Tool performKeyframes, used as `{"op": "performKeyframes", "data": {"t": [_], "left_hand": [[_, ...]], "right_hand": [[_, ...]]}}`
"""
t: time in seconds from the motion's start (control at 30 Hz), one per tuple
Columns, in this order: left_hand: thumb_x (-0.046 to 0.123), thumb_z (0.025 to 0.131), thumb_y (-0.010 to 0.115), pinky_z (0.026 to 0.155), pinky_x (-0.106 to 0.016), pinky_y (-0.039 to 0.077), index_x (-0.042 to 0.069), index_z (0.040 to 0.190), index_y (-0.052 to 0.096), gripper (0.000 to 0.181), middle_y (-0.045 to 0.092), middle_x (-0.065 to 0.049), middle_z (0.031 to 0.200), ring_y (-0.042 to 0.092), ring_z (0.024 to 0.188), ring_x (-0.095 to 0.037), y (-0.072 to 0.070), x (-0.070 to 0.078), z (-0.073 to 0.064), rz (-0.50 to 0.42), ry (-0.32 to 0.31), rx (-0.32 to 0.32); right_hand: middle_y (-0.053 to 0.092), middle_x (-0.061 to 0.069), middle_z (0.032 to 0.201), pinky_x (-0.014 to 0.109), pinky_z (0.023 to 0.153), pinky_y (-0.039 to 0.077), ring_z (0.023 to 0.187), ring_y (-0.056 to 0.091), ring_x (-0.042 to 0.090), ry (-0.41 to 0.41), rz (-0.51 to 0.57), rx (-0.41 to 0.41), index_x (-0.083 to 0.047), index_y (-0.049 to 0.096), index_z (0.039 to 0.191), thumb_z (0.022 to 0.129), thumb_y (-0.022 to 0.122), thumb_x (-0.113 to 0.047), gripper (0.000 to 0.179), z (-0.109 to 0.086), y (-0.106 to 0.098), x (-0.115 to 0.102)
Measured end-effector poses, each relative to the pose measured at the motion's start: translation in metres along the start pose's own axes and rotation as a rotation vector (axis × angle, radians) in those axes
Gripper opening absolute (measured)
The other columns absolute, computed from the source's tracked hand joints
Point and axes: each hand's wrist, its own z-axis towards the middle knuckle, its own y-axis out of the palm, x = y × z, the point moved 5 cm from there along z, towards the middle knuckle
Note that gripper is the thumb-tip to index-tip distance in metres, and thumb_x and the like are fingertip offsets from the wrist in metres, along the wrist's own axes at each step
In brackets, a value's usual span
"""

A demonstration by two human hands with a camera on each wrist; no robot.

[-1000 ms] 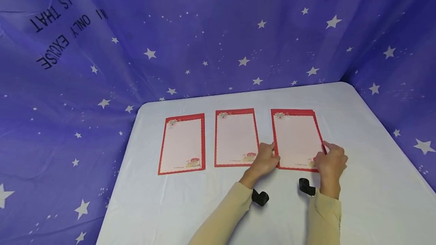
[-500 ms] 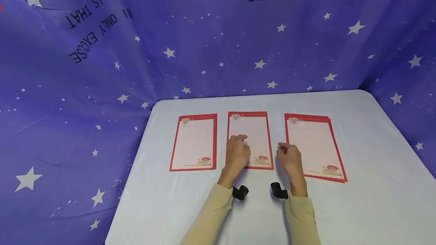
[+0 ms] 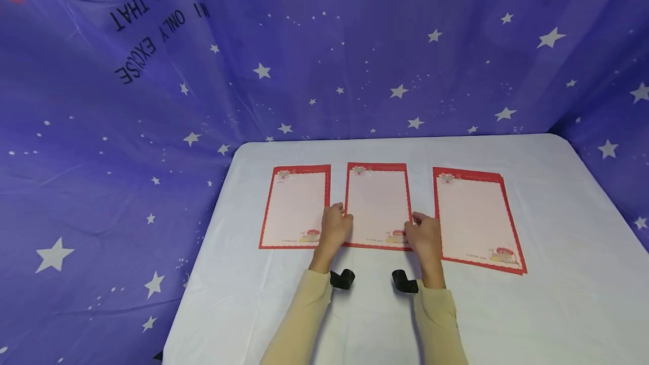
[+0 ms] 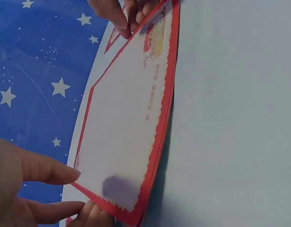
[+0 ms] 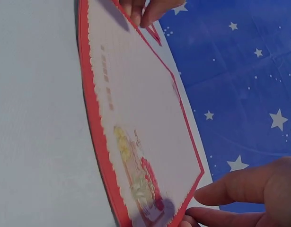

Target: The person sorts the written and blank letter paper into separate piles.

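Note:
Three red-bordered sets of letter paper with printed corner pictures lie in a row in the head view. At the middle letter paper (image 3: 377, 207), my left hand (image 3: 334, 232) pinches the left edge and my right hand (image 3: 425, 241) pinches the right edge. Both wrist views show the thumbs at the rim and fingertips partly hidden under it. Its near edge bows slightly above the tabletop, over a thin shadow, and looks layered. The left letter paper (image 3: 296, 207) lies just beyond my left hand. The right letter paper (image 3: 476, 216), slightly fanned, lies beside my right hand.
The white-covered table (image 3: 375, 320) has rounded far corners. A purple-blue star-printed cloth (image 3: 304, 61) hangs behind and at both sides. Black camera mounts (image 3: 342, 279) stick out from both wrists, low over the tabletop.
Both hands have moved left from the right letter paper to the middle one. First my left hand passed over the middle paper, and now each hand holds one side. The head view has shifted slightly.

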Motion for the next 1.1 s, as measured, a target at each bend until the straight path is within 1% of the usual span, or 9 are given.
{"op": "performKeyframes", "data": {"t": [0.13, 0.27, 0.47, 0.53, 0.63, 0.73, 0.8, 0.97, 1.1], "left_hand": [[0.003, 0.092, 0.059, 0.109, -0.053, 0.042, -0.021, 0.129, 0.061, 0.043, 0.059, -0.036, 0.122, 0.053, 0.122, -0.047, 0.003, 0.003, 0.0, 0.04, 0.006, -0.02], [0.004, 0.092, 0.061, 0.104, -0.052, 0.042, -0.022, 0.131, 0.059, 0.047, 0.056, -0.035, 0.116, 0.051, 0.114, -0.044, 0.006, 0.006, -0.003, 0.107, 0.049, -0.01], [0.008, 0.095, 0.062, 0.106, -0.056, 0.039, -0.021, 0.143, 0.047, 0.058, 0.047, -0.035, 0.127, 0.041, 0.123, -0.045, 0.016, 0.011, -0.008, 0.187, 0.063, -0.006], [0.006, 0.095, 0.062, 0.106, -0.056, 0.038, -0.021, 0.144, 0.047, 0.058, 0.047, -0.035, 0.13, 0.041, 0.124, -0.045, 0.018, 0.012, -0.01, 0.193, 0.075, 0.011], [0.0, 0.095, 0.061, 0.107, -0.052, 0.041, -0.019, 0.144, 0.048, 0.054, 0.05, -0.032, 0.131, 0.046, 0.125, -0.043, 0.019, 0.012, -0.012, 0.134, 0.097, 0.055], [-0.007, 0.093, 0.062, 0.105, -0.05, 0.045, -0.017, 0.139, 0.056, 0.047, 0.058, -0.029, 0.128, 0.053, 0.123, -0.042, 0.015, 0.014, -0.014, 0.066, 0.138, 0.115], [-0.009, 0.091, 0.064, 0.102, -0.05, 0.048, -0.015, 0.133, 0.063, 0.043, 0.064, -0.027, 0.124, 0.058, 0.119, -0.042, 0.012, 0.016, -0.014, 0.061, 0.17, 0.152], [-0.007, 0.088, 0.07, 0.089, -0.046, 0.054, -0.014, 0.126, 0.068, 0.038, 0.071, -0.022, 0.109, 0.066, 0.102, -0.036, 0.011, 0.021, -0.014, 0.027, 0.177, 0.177], [-0.004, 0.09, 0.069, 0.082, -0.04, 0.056, -0.015, 0.127, 0.067, 0.039, 0.071, -0.022, 0.108, 0.068, 0.096, -0.031, 0.012, 0.02, -0.011, -0.084, 0.092, 0.128]], "right_hand": [[0.057, 0.04, 0.134, 0.058, 0.109, 0.042, 0.13, 0.052, 0.048, 0.009, 0.017, 0.014, 0.02, 0.056, 0.136, 0.095, 0.053, -0.004, 0.048, 0.002, 0.0, 0.0], [0.058, 0.04, 0.134, 0.057, 0.109, 0.042, 0.13, 0.053, 0.049, -0.007, 0.036, 0.035, 0.02, 0.057, 0.135, 0.095, 0.053, -0.003, 0.046, 0.002, 0.002, 0.001], [0.051, 0.046, 0.134, 0.06, 0.111, 0.037, 0.131, 0.044, 0.058, -0.089, -0.02, 0.088, 0.022, 0.052, 0.136, 0.094, 0.053, 0.002, 0.046, -0.003, 0.009, 0.0], [0.047, 0.045, 0.129, 0.061, 0.106, 0.036, 0.127, 0.04, 0.058, -0.117, -0.046, 0.12, 0.021, 0.051, 0.138, 0.094, 0.054, 0.003, 0.048, -0.006, 0.012, 0.0], [0.048, 0.04, 0.125, 0.06, 0.098, 0.038, 0.119, 0.043, 0.053, -0.146, -0.013, 0.182, 0.019, 0.054, 0.138, 0.094, 0.056, 0.005, 0.046, -0.009, 0.014, 0.001], [0.059, 0.037, 0.119, 0.062, 0.098, 0.041, 0.115, 0.052, 0.053, -0.181, 0.016, 0.286, 0.016, 0.064, 0.13, 0.092, 0.058, 0.01, 0.039, -0.011, 0.007, 0.0], [0.067, 0.033, 0.112, 0.061, 0.095, 0.044, 0.11, 0.06, 0.051, -0.181, 0.049, 0.317, 0.015, 0.067, 0.125, 0.091, 0.058, 0.011, 0.035, -0.012, 0.003, 0.0], [0.064, 0.034, 0.12, 0.057, 0.096, 0.047, 0.113, 0.06, 0.047, -0.103, 0.127, 0.259, 0.015, 0.065, 0.129, 0.092, 0.054, 0.008, 0.039, -0.007, -0.005, 0.008], [0.055, 0.04, 0.13, 0.06, 0.108, 0.037, 0.125, 0.049, 0.052, -0.053, 0.144, 0.26, 0.019, 0.061, 0.13, 0.089, 0.056, 0.008, 0.043, -0.005, -0.013, 0.014]]}}
